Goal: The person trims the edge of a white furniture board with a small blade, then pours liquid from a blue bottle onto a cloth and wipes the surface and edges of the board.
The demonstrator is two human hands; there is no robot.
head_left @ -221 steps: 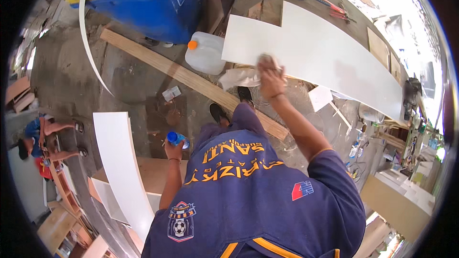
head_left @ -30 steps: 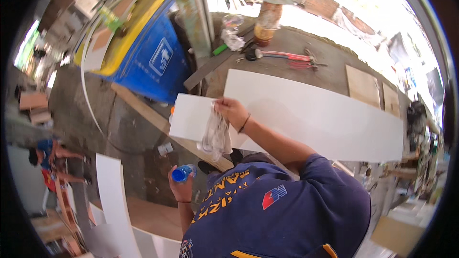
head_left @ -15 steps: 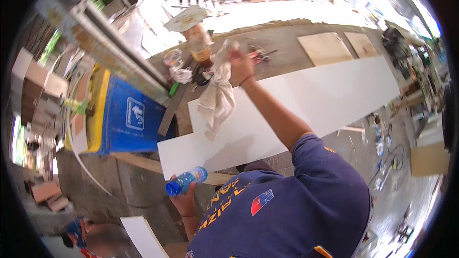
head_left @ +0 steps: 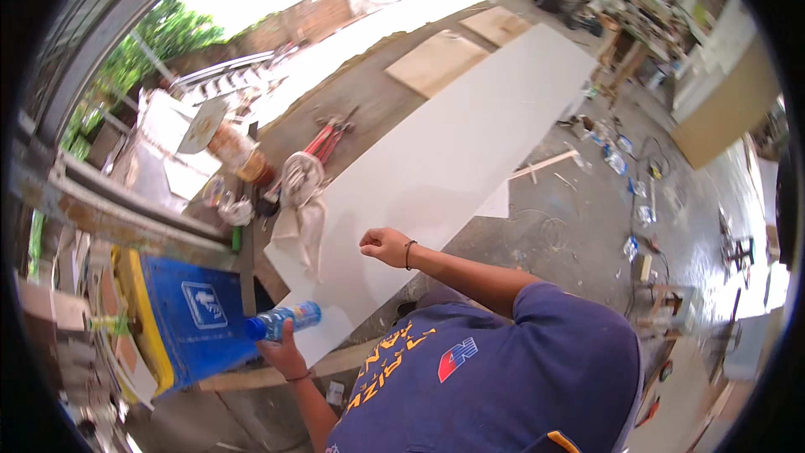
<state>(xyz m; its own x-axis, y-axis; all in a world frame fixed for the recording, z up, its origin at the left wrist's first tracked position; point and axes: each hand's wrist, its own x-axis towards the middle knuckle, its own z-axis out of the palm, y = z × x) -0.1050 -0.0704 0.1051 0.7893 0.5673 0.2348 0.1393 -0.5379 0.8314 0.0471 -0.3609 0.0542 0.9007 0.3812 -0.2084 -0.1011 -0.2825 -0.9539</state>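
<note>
My left hand (head_left: 285,357) is wrapped round a clear blue plastic bottle (head_left: 289,319), which lies tilted, its dark blue cap pointing left. Over the long white board (head_left: 470,143) is my right hand (head_left: 386,247), its fingers curled in and nothing visible in them. A crumpled off-white cloth (head_left: 300,201) rests at the board's left end, partly hanging across its edge, apart from my right hand. Just beyond the cloth lies a red-handled tool (head_left: 327,139). Beside the cloth stands a stained, rust-brown container (head_left: 239,153) with a flat piece on top.
A blue bin (head_left: 189,310) with a yellow rim stands at the left, by a metal post (head_left: 126,210). Two plywood sheets (head_left: 436,63) lie past the board. Wood strips (head_left: 545,165), cables and small packets are scattered over the floor at the right.
My right hand has let go of the cloth and moved back toward me over the board. The cloth now lies at the board's far left edge. The view has turned rightward.
</note>
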